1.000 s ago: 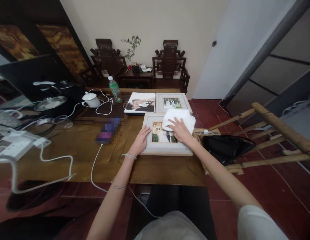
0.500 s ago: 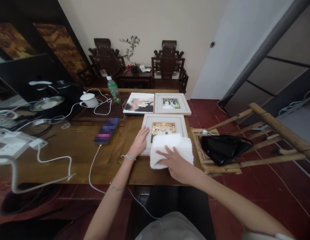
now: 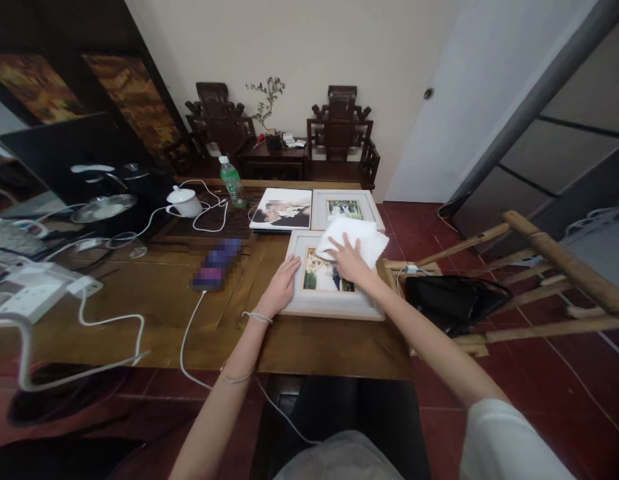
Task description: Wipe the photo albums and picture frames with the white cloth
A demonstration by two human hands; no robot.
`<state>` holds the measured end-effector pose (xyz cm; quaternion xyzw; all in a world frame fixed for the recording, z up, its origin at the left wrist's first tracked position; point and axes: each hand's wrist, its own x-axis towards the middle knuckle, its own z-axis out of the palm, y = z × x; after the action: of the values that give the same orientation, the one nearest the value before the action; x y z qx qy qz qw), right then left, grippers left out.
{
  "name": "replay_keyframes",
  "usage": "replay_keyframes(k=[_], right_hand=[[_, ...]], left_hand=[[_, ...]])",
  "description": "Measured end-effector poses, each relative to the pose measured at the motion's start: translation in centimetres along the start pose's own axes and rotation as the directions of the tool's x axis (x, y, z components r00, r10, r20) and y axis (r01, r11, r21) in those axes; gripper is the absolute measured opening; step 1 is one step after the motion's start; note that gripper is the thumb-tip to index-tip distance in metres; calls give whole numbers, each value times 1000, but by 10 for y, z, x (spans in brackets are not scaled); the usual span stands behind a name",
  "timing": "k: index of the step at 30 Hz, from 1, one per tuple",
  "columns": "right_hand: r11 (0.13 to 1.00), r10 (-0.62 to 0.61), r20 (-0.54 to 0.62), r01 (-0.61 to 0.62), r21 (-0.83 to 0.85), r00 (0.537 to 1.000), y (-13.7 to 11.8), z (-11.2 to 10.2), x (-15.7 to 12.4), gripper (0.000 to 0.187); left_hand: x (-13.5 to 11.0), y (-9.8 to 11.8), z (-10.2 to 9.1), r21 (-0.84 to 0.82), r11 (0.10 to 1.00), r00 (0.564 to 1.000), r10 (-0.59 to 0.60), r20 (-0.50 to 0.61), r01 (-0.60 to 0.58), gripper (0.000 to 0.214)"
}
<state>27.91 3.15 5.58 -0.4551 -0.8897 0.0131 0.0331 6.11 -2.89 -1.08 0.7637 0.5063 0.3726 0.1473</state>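
A pale-framed picture [image 3: 329, 303] lies flat on the wooden table [image 3: 154, 313] in front of me. My left hand [image 3: 280, 287] rests flat on its left edge, fingers stretched out, steadying it. My right hand [image 3: 348, 261] presses a folded white cloth [image 3: 356, 237] onto the frame's upper right corner, fingers spread on top of the cloth. Behind it lie a second framed photo [image 3: 345, 209] and an unframed photo print [image 3: 284, 209].
A blurred phone [image 3: 215, 264] with a white cable lies left of the frame. Further left are a white teapot [image 3: 183, 201], a green bottle [image 3: 232, 181], cords and a power strip [image 3: 32, 297]. A bamboo rack with a black bag [image 3: 452, 300] stands to the right.
My right hand slid the cloth down to the frame's near edge, then back up to its far right corner. The left hand stayed on the frame's left side.
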Motion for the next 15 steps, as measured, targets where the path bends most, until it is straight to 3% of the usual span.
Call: replay_keyframes(k=[4, 8, 12, 15], right_hand=[[991, -136, 57, 137, 2, 989, -44, 7, 11, 60], [972, -233, 164, 234, 18, 959, -73, 2, -9, 52], [938, -343, 218, 346, 26, 914, -68, -12, -51, 56], [964, -261, 257, 265, 20, 931, -50, -29, -80, 60]], left_hand=[[1, 16, -7, -67, 995, 994, -82, -77, 77, 49], [0, 22, -11, -132, 987, 991, -101, -91, 89, 53], [-1, 14, -7, -96, 988, 990, -127, -54, 122, 51], [-1, 7, -3, -25, 998, 997, -67, -36, 66, 46]])
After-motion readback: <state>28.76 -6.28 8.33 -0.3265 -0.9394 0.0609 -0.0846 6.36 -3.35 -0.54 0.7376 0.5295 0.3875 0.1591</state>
